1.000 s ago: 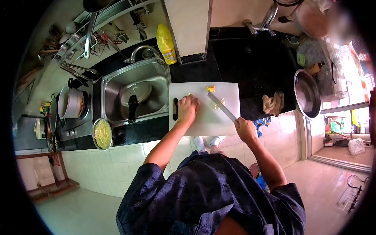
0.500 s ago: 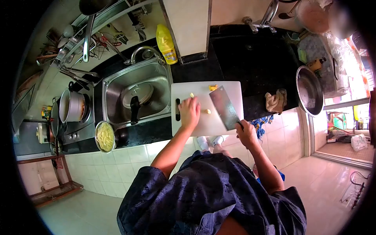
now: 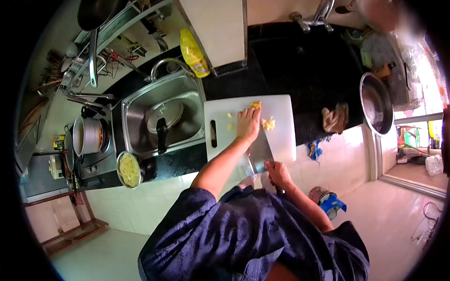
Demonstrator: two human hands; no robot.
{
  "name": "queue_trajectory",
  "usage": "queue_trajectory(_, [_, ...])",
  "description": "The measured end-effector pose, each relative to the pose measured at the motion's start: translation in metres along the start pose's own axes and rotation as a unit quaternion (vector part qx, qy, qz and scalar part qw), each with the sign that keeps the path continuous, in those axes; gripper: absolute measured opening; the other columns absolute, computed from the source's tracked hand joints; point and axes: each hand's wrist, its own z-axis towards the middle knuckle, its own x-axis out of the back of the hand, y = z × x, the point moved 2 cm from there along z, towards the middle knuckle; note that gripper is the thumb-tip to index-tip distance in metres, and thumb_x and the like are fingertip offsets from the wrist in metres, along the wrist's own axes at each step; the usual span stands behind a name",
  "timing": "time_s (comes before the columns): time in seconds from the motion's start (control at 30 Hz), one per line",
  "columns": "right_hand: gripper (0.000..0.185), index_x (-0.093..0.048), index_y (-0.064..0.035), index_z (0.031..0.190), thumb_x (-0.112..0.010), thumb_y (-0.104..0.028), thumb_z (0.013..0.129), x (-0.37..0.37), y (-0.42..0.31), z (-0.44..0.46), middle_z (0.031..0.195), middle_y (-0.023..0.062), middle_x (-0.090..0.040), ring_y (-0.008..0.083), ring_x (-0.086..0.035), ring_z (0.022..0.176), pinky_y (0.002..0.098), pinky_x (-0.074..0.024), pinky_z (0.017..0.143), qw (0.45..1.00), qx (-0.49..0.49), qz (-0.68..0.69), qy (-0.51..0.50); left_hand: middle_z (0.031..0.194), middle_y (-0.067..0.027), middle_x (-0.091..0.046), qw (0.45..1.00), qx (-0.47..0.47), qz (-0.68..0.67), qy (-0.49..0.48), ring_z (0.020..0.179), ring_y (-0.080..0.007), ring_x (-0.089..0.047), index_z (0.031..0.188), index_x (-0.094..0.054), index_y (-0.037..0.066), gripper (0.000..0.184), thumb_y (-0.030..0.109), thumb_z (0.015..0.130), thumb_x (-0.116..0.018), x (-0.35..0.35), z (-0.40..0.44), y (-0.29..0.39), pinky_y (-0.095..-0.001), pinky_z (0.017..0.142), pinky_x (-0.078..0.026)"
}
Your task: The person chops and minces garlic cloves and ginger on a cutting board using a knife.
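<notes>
My left hand [image 3: 249, 125] lies over the white cutting board [image 3: 283, 140], fingers stretched toward the far edge, holding nothing I can see. A yellow-brown piece [image 3: 255, 104], which looks like ginger, sits just beyond its fingertips. Right beside the fingers is a small heap of pale crushed bits [image 3: 268, 124], and two small pale slices [image 3: 229, 121] lie to the left. My right hand [image 3: 279, 174] is closed round the handle of a cleaver [image 3: 262, 152]. Its wide blade is tilted at the board's near edge, partly behind my left wrist.
Left of the board is a steel sink [image 3: 133, 140] with a lid and a black-handled item inside. A bowl of pale strips [image 3: 129, 169] stands at the counter's front edge. To the right are a cloth [image 3: 335, 118] and a metal basin [image 3: 376, 104]. A yellow bottle [image 3: 193, 54] stands behind.
My left hand has moved right across the board. The cleaver has come down toward me, off the board's right side. Crushed bits now lie on the board; the whole pale piece no longer shows.
</notes>
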Motion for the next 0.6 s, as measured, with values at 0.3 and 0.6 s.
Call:
queue_trajectory(0.3, [0.056,-0.059,0.0039,0.076,-0.058,-0.046,0.100,0.036,-0.002,-0.016,0.058,0.0101,-0.060,0.0190,-0.060,0.044,0.0355,-0.0494,0.043,0.998,-0.029,-0.013,0.061,0.097,-0.0100,-0.064,0.989,0.119,0.085,-0.024,0.089,-0.0328,-0.060,0.104,-0.059,0.008,0.018,0.020,0.092,-0.065,0.062,-0.060,-0.044,-0.0466,0.081,-0.044])
queue_trajectory(0.6, [0.053,-0.056,0.0041,0.074,-0.058,-0.042,0.100,0.013,-0.024,-0.015,0.057,0.0087,-0.058,0.0182,-0.059,0.044,0.0359,-0.0467,0.041,0.999,-0.010,0.034,-0.007,0.096,-0.0117,-0.063,0.994,0.094,-0.012,0.053,0.090,-0.0331,-0.059,0.108,-0.062,0.006,0.016,0.016,0.097,-0.056,0.080,-0.019,-0.031,-0.0468,0.080,-0.044])
